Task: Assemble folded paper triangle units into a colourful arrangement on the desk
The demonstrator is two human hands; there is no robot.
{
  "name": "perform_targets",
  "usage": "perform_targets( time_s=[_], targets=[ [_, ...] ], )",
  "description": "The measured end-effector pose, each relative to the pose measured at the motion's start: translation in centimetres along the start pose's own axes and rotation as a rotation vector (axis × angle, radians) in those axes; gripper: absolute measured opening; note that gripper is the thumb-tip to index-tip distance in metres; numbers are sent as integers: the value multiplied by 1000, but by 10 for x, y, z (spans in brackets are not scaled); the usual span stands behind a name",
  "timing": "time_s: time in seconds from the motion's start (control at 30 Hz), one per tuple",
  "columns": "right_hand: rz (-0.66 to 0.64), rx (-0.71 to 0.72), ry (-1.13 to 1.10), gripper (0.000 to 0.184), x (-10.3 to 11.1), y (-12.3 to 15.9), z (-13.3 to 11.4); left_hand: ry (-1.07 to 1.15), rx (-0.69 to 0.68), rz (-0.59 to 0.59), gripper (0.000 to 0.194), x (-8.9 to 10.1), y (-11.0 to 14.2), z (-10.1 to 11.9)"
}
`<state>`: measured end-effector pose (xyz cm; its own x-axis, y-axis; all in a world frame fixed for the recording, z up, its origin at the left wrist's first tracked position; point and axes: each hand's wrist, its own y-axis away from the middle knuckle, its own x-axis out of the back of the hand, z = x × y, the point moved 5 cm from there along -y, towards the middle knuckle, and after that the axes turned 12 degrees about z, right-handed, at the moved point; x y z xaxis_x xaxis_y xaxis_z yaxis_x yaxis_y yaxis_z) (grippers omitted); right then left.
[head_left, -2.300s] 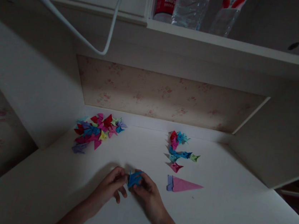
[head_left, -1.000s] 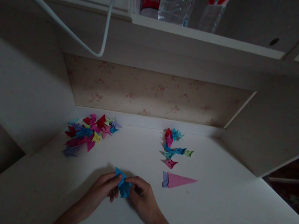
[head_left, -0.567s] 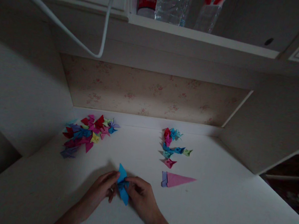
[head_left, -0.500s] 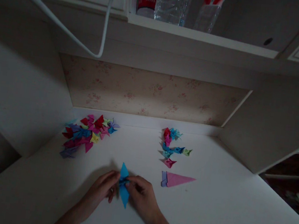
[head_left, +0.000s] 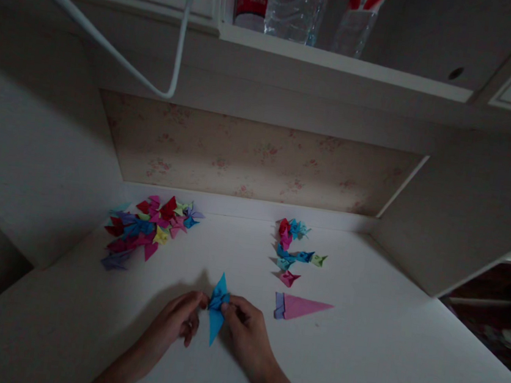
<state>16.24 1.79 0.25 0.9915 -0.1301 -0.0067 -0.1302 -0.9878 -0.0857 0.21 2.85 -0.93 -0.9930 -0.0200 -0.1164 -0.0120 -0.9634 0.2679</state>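
Note:
A blue origami crane (head_left: 218, 310) is held just above the white tabletop, its two pointed wings spread away from and towards me. My right hand (head_left: 246, 332) pinches its folded middle between thumb and fingers. On the other side, my left hand (head_left: 181, 318) has its thumb and index fingertips together at the crane's left edge; the small part between them is hidden. To the right lie flat folded pieces, a long pink paper triangle (head_left: 307, 308) and a lilac paper piece (head_left: 279, 305) at its wide end.
A heap of colourful origami pieces (head_left: 140, 234) lies at the back left. Several more origami pieces (head_left: 291, 260) stand at the back right. Overhead, a white cable (head_left: 126, 66) hangs before a shelf (head_left: 343, 66) with plastic bottles (head_left: 294, 11). Cabinet walls flank the table.
The blue crane has turned between my hands, and its wings now spread out flat, away from and towards me. It has shifted slightly right since half a second ago. The view has swung right.

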Motion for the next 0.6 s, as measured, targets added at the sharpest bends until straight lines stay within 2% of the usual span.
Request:
perform_targets(
  time_s=[0.23,0.4,0.6],
  targets=[
    [49,-146,-121,37,2,-5,15,-61,-7,-42,36,-1,5,2],
    [15,-148,-135,35,0,-3,15,-203,-96,-75,36,-4,6,5],
    [-45,-118,-87,34,-2,1,13,-233,-158,-78,35,-5,5,4]
  ],
)
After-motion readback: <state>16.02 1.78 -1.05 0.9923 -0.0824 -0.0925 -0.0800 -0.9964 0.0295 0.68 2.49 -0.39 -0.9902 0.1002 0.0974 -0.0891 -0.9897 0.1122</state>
